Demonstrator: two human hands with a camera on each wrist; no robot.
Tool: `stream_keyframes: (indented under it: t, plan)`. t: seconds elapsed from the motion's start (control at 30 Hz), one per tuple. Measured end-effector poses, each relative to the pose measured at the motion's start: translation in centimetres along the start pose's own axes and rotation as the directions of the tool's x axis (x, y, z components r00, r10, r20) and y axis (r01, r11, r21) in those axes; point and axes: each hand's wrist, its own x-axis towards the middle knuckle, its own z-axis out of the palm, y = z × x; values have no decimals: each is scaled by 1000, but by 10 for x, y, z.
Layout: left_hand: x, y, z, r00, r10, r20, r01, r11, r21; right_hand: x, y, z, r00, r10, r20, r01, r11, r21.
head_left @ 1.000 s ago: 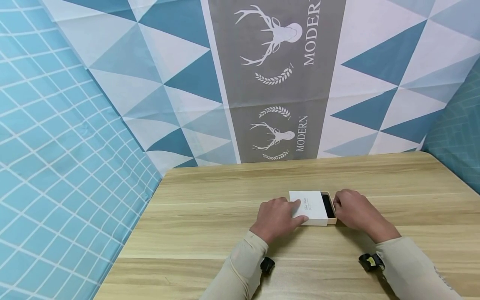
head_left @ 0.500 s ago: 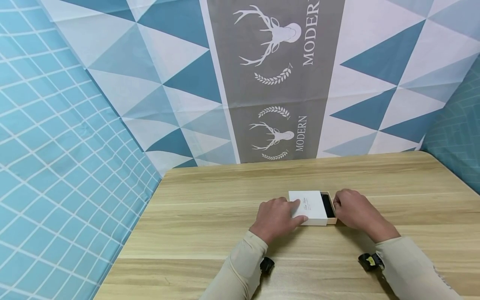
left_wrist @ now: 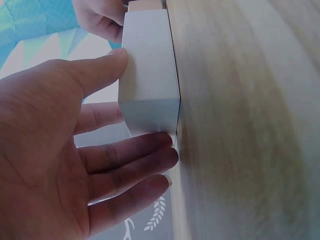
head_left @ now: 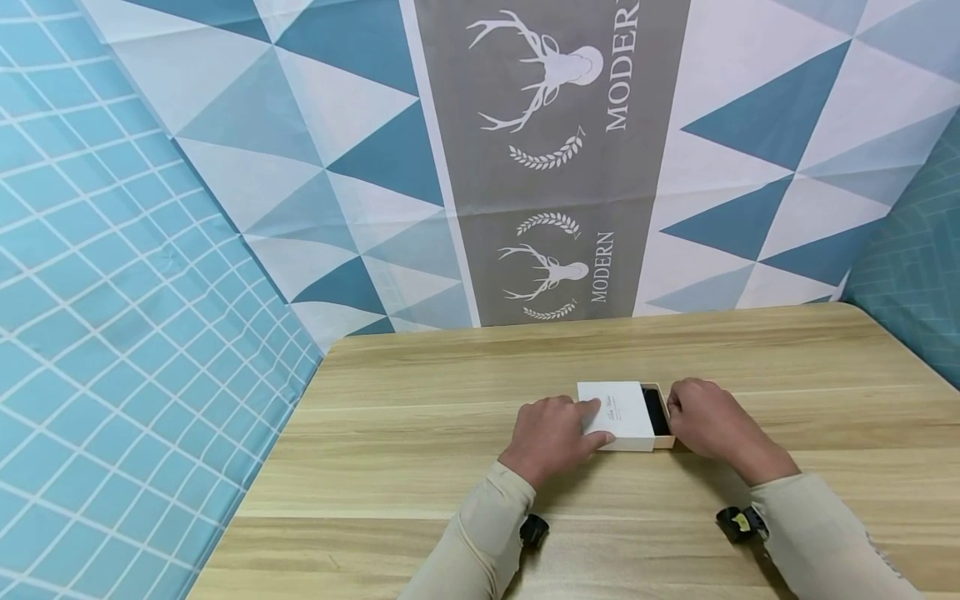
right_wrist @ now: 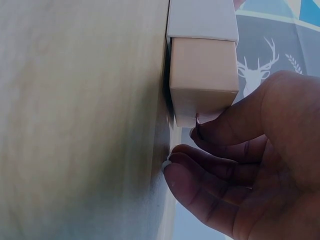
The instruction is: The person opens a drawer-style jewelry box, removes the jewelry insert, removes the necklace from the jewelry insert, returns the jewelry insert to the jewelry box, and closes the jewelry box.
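Observation:
A small white slide-out box (head_left: 626, 417) with fine print on top lies flat on the table. Its peach-coloured drawer (right_wrist: 204, 65) sticks partly out of the right end, and something black (head_left: 656, 412) shows inside. My left hand (head_left: 551, 437) holds the white sleeve: the thumb (left_wrist: 105, 71) presses the near side, a finger lies on top, and other fingers are at the left end. At the drawer's end, my right hand (head_left: 708, 421) pinches a small dark pull tab (right_wrist: 197, 120) between thumb and forefinger. The remaining right fingers are curled below.
The wooden table (head_left: 420, 467) spreads around the box on all sides. A patterned cloth (head_left: 555, 192) hangs behind its back edge. Blue gridded cloth (head_left: 112, 292) covers the left side, and teal cloth (head_left: 915, 250) the right. A dark device (head_left: 534, 531) is strapped at the left wrist.

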Motion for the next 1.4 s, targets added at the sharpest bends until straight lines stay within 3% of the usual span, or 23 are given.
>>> stream_keyframes:
  t: [1.4]
  plan:
    - [1,1,0,999,-18,33,17,999,33,-2,0,0,1000,13,12,-14,1000,7]
